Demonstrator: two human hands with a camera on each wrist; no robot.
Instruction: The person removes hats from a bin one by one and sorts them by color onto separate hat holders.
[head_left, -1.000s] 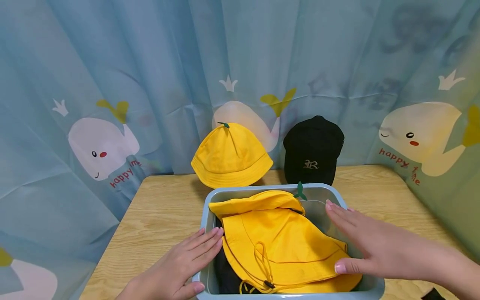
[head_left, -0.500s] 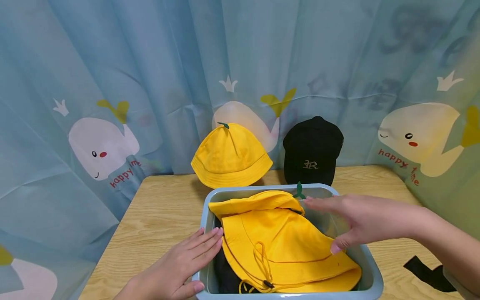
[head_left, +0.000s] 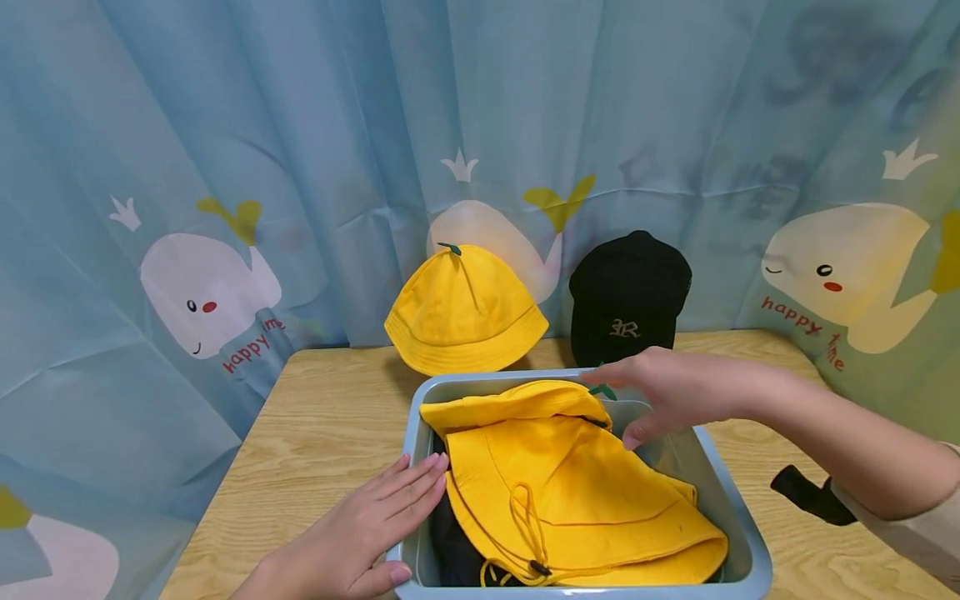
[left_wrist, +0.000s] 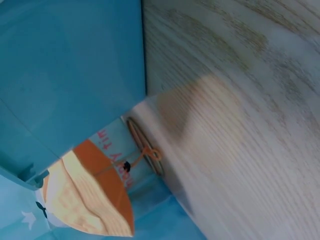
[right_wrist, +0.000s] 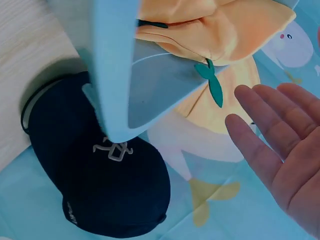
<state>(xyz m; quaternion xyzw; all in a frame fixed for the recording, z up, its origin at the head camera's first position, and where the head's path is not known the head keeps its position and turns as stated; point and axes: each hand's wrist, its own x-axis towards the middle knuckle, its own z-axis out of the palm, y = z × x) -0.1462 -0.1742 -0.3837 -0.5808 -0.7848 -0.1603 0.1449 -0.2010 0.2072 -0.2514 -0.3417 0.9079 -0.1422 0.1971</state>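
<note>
A light blue plastic tub [head_left: 712, 467] holds yellow bucket hats; the front one [head_left: 577, 492] has a drawcord with a black toggle. Behind it a second yellow hat [head_left: 517, 400] lies folded, with a green sprout [head_left: 604, 392] on top. Something black [head_left: 453, 542] shows under them at the left. My left hand [head_left: 375, 521] rests on the tub's left rim with straight fingers, their tips near the front hat's brim. Over the tub's back right part is my right hand [head_left: 667, 387], fingers extended beside the sprout and holding nothing; its palm [right_wrist: 305, 170] shows in the right wrist view.
Behind the tub, a yellow bucket hat [head_left: 467, 312] and a black cap [head_left: 630, 292] stand on the wooden table [head_left: 330, 433] against a blue whale-print curtain [head_left: 360, 125]. A black strap-like item [head_left: 810, 496] lies to the right, near the right forearm.
My right hand has moved away from the tub's right side, back and leftward to the sprout, uncovering the front hat's right brim. My left hand stays in place.
</note>
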